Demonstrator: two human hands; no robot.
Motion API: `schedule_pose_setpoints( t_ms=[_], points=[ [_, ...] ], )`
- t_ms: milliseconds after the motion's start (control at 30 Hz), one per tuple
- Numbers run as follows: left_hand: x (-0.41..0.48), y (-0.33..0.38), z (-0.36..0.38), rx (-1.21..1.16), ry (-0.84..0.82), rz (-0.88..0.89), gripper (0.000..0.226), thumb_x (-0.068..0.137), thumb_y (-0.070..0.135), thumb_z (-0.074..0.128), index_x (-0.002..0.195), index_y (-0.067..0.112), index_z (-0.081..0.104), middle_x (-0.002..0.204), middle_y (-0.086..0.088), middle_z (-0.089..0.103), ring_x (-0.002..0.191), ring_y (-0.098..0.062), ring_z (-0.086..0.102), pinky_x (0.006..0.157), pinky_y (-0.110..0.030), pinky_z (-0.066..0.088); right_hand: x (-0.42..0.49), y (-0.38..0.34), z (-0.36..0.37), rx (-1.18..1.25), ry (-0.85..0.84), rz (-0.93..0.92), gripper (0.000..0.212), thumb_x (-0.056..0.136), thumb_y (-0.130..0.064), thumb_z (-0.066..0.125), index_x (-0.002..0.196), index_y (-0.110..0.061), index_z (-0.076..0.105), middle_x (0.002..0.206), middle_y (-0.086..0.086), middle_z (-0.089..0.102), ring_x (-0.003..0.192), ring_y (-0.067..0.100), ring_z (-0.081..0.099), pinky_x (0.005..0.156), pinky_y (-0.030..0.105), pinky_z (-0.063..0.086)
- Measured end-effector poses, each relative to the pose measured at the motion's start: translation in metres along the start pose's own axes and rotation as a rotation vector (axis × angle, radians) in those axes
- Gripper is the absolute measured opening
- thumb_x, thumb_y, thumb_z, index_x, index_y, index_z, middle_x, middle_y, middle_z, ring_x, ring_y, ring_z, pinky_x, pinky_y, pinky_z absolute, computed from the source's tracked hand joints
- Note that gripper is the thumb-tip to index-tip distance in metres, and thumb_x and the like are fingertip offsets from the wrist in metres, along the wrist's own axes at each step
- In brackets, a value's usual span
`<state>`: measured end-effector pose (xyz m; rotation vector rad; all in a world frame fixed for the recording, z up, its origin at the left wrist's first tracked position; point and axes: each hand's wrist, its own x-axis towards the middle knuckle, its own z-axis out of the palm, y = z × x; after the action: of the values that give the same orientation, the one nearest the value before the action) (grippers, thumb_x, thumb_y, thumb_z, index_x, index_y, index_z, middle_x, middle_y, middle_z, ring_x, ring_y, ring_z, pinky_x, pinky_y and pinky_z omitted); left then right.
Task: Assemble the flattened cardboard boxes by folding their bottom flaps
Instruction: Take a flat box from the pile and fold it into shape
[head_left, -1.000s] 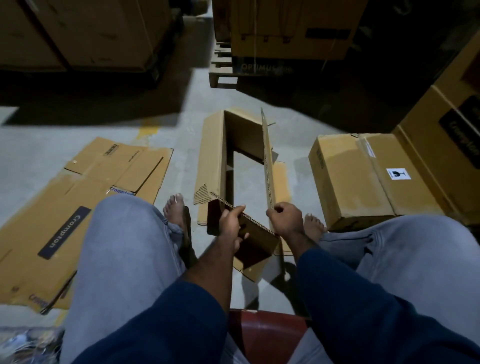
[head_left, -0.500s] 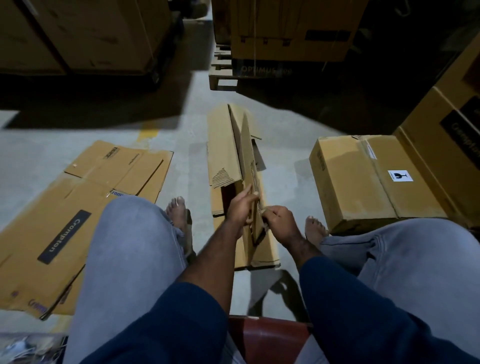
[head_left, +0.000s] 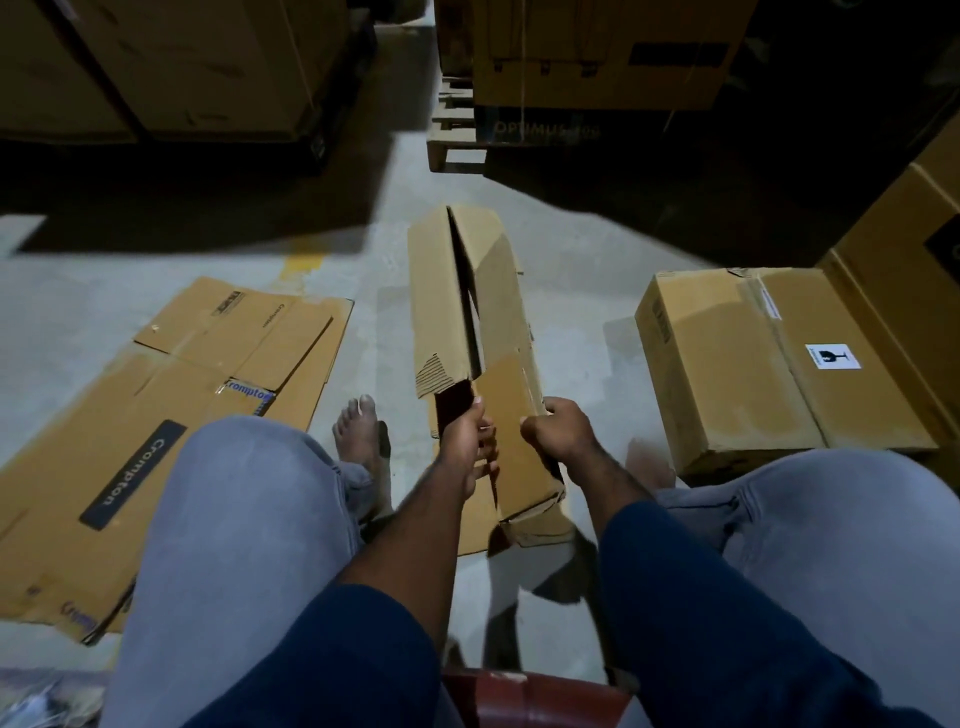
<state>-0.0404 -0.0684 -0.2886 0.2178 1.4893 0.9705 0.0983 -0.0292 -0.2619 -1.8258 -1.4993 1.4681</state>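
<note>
Tearing is likely if I pull unevenly: my left grip and right grip both clasp the near end of the box, lying half-flat on the floor ahead of my knees.

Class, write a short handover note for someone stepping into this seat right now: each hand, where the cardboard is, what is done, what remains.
Left hand: grips a near-end flap of the box in work.
Right hand: grips that box's right edge.
The box lies lengthwise on the floor between the feet, nearly collapsed, with its flaps not folded.
Flattened boxes: stacked on the floor, left.
Done, seemingly: one closed box, right.
Left: open this box, fold its bottom flaps, then work through the stack.
</note>
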Motion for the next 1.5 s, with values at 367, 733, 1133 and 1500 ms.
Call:
schedule_pose_setpoints(
  t_ms=[367,733,1133,1500],
  points=[
    [0.101,0.047,-0.038,-0.496,0.137,-0.039,0.085,0.077,0.052,0.072,0.150,0.016,0.046,0.160,-0.008,0.036,0.147,-0.029,0.032,0.114,-0.048,0.032,0.048,-0.011,0.013,0.076,0.017,-0.028,0.008,0.090,-0.008,0.064,0.095,-0.015,0.067,0.092,0.004,0.073,0.077,0.022,0.071,0.048,0.022,0.050],
    [0.115,0.045,-0.045,-0.888,0.096,0.140,0.073,0.091,0.066,0.056,0.148,0.020,0.043,0.148,-0.013,0.049,0.129,-0.035,0.052,0.098,-0.038,0.043,0.053,-0.018,0.012,0.112,-0.011,-0.098,0.020,0.091,0.003,0.057,0.097,-0.014,0.064,0.075,0.000,0.065,0.042,0.004,0.055,0.038,0.019,0.039],
    [0.033,0.096,0.031,0.332,-0.019,0.184,0.123,0.059,0.084,0.075,0.156,0.023,0.028,0.158,-0.011,0.036,0.135,-0.039,0.045,0.101,-0.051,0.046,0.012,-0.029,0.037,-0.243,-0.062,-0.285,0.013,0.086,-0.024,0.061,0.078,-0.015,0.064,0.069,0.004,0.067,0.062,0.023,0.066,0.060,0.044,0.060],
    [0.035,0.097,0.050,0.995,0.414,0.340,0.014,0.099,0.011,0.058,0.098,0.002,0.068,0.093,-0.010,0.061,0.088,-0.030,0.064,0.066,-0.030,0.045,0.038,-0.045,0.017,-0.182,-0.203,-0.147,0.031,0.072,-0.009,0.065,0.044,-0.016,0.053,0.050,0.000,0.049,0.051,0.021,0.045,0.054,0.035,0.038]
  ],
)
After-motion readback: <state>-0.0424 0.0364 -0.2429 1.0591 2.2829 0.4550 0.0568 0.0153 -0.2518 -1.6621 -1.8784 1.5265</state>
